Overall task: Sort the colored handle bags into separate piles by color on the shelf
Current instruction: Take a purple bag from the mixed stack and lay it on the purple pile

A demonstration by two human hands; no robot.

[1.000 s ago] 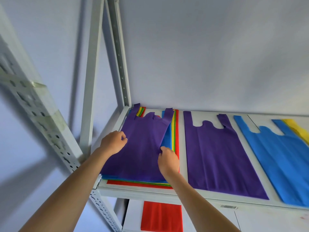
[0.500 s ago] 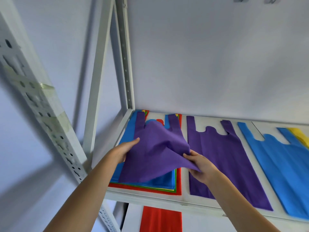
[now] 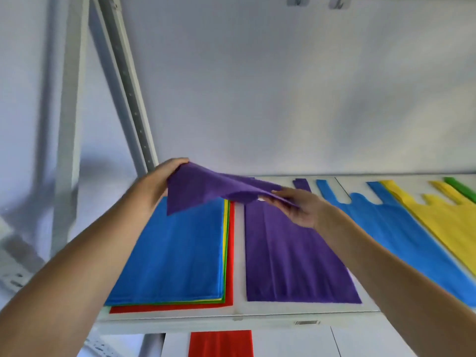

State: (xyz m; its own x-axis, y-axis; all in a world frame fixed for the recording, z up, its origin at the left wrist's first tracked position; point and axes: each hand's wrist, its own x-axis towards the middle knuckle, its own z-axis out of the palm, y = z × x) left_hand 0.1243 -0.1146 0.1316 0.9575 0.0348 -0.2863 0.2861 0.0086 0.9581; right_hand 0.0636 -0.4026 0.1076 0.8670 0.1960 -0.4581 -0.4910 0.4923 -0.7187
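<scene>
1. A person's left hand (image 3: 157,181) and right hand (image 3: 298,207) hold a purple non-woven handle bag (image 3: 206,190) in the air above a white metal shelf (image 3: 239,314), each grip clamped on one edge of the fabric.
2. The lifted bag hangs over the gap between a mixed stack of flat bags (image 3: 175,253) (blue on top, with yellow, green and red edges showing beneath) at the left and a flat purple bag pile (image 3: 291,258) just beside it.
3. Further right on the shelf lie a blue bag pile (image 3: 401,228), then a yellow bag pile (image 3: 448,217) overlapping its far edge, and a strip of green bag (image 3: 461,188) at the frame's margin.
4. A red bag (image 3: 221,343) lies on the lower shelf level, under the front rail.
5. A grey perforated upright post (image 3: 128,86) rises behind the left hand, against the pale wall (image 3: 283,86).
</scene>
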